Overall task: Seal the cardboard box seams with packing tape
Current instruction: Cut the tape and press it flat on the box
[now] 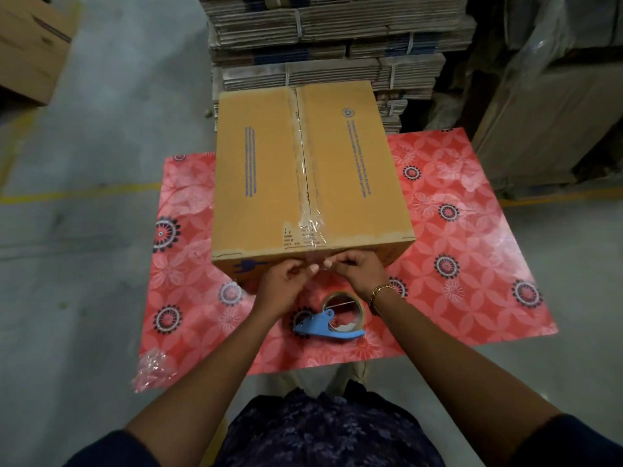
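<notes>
Now both hands, left (285,276) and right (354,266), pinch the tape end onto the box (310,170) front at 6 o'clock, table center; tape dispenser (332,320) parked nearby, freeing the fingers.

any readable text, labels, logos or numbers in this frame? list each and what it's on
No text can be read at this resolution.
Left flap of the cardboard box: a vertical block of blue print, too small and blurred.
Right flap: blue lines of print under a round emblem, unreadable.
Near side of the box: a blue mark, partly hidden by the hands.
</notes>
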A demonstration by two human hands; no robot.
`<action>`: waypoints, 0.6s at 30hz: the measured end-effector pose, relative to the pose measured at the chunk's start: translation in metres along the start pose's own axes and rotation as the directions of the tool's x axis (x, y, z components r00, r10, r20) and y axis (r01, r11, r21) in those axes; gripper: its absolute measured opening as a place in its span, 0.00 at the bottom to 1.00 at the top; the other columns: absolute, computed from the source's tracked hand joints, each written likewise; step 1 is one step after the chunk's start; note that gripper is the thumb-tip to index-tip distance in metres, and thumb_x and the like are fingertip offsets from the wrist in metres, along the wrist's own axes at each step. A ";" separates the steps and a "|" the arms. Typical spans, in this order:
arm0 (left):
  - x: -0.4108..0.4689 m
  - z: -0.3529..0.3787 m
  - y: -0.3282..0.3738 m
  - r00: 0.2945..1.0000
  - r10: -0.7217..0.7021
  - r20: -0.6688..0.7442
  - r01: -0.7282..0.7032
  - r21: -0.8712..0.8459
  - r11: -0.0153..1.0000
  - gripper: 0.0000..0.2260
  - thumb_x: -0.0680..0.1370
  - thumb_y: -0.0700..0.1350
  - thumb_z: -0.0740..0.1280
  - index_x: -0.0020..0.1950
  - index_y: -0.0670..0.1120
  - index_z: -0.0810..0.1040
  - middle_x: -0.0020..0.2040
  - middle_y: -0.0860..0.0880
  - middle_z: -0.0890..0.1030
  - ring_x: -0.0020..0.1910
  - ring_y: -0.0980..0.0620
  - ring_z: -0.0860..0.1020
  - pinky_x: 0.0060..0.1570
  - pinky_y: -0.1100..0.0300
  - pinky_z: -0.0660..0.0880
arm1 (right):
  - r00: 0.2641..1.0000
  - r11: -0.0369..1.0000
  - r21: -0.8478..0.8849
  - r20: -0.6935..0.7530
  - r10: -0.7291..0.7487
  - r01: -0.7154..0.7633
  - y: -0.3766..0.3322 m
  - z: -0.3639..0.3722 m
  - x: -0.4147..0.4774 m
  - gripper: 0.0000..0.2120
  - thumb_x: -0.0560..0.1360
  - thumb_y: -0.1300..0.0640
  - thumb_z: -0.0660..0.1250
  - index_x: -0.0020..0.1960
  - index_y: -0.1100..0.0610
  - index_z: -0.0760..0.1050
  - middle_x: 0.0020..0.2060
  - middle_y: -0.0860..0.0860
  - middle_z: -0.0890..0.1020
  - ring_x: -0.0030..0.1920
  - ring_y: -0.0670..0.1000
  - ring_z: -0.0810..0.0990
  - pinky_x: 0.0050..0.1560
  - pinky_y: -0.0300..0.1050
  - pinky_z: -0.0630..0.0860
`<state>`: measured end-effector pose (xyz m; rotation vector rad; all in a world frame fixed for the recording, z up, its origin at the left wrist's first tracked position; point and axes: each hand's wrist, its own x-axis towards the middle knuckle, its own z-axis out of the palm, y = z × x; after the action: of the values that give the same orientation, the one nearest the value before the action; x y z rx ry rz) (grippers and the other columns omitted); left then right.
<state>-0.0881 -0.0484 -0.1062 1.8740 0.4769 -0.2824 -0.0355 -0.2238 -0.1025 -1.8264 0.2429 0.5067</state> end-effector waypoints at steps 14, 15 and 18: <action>0.006 0.014 -0.003 0.963 0.140 -0.231 -0.106 0.151 0.983 0.11 0.77 0.56 0.70 0.40 0.52 0.85 0.30 0.55 0.83 0.29 0.54 0.82 0.34 0.50 0.80 | 0.983 0.999 0.032 -0.185 0.016 -0.010 -0.001 0.016 -0.007 0.05 0.70 0.56 0.78 0.43 0.56 0.86 0.32 0.45 0.84 0.27 0.32 0.78 0.30 0.26 0.71; 0.005 0.016 -0.003 0.956 0.143 -0.255 -0.099 0.175 0.980 0.12 0.77 0.58 0.69 0.42 0.51 0.85 0.30 0.54 0.83 0.30 0.53 0.82 0.34 0.50 0.80 | 0.979 1.000 0.028 -0.204 0.018 -0.013 -0.001 0.018 -0.007 0.04 0.70 0.55 0.78 0.42 0.55 0.86 0.31 0.43 0.84 0.27 0.32 0.77 0.30 0.26 0.71; 0.006 0.020 -0.004 0.941 0.161 -0.296 -0.103 0.203 0.974 0.15 0.78 0.58 0.68 0.42 0.48 0.85 0.33 0.51 0.84 0.32 0.51 0.81 0.34 0.50 0.78 | 0.965 0.999 0.041 -0.260 0.038 -0.029 -0.003 0.024 -0.008 0.03 0.69 0.54 0.78 0.38 0.50 0.85 0.29 0.41 0.83 0.26 0.33 0.76 0.30 0.28 0.72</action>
<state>-0.0842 -0.0650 -0.1192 2.1350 0.5480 0.0655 -0.0461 -0.2011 -0.1019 -1.8536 0.4603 0.2813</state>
